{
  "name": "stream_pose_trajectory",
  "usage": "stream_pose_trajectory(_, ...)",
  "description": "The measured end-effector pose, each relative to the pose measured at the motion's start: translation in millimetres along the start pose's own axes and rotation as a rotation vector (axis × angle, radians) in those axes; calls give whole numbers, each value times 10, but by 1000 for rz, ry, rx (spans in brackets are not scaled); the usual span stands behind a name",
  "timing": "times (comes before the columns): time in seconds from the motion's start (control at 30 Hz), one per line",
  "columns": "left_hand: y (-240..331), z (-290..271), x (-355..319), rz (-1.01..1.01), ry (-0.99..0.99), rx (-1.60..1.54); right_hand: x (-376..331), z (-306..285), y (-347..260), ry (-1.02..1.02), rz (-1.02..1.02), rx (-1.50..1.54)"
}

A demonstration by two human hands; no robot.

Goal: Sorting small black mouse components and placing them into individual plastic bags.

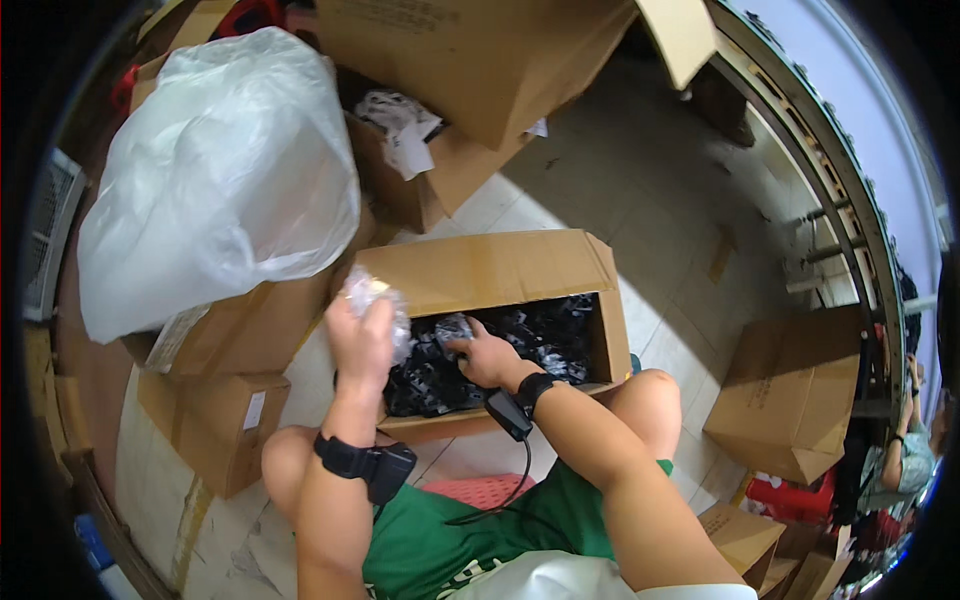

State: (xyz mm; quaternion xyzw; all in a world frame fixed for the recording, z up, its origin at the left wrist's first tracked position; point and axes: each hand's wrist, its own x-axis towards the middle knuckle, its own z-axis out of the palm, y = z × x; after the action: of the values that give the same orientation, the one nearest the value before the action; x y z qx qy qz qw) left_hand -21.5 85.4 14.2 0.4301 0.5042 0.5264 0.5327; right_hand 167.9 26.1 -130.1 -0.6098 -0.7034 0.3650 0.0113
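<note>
Between my knees stands an open cardboard carton (480, 265), filled with many small black parts (540, 335), some in clear plastic. My left hand (358, 340) is raised over the carton's left end, its fingers closed round a crumpled clear plastic bag (375, 290); what the bag contains, if anything, cannot be made out. Reaching into the carton, my right hand (488, 358) has its thumb and fingers on a small clear plastic packet (455, 328) with something dark inside. Both wrists wear black bands, and a cable runs from the right one.
A big translucent plastic bag (225, 170) covers a carton at the left. Behind is a carton holding papers (400, 125). More cartons stand at left (215, 425) and right (790, 390). A metal-framed table (850, 170) runs along the right, where another person (915, 440) is partly visible.
</note>
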Motion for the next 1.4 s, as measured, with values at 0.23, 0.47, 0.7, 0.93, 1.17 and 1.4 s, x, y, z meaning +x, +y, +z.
stream_pose_trajectory(0.23, 77, -102, 32, -7, -104, -32, 29, 292, 382, -90, 38, -156)
stream_pose_trajectory(0.47, -21, -199, 38, 20, -87, 491, -95, -355, -251, 191, 37, 78)
stream_pose_trajectory(0.7, 41, -45, -74, -70, -389, 799, -662, -1006, -469, 117, 31, 790)
stream_pose_trajectory(0.93, -29, 215, -255, -154, -715, 611, -887, -1095, -273, 325, -53, 1299)
stream_pose_trajectory(1.17, -129, 373, -492, 635, -524, 791, -1009, -991, -243, 419, 107, 1506)
stream_pose_trajectory(1.4, -173, 460, -587, 685, -562, 720, -1146, -893, -150, 327, 116, 1453)
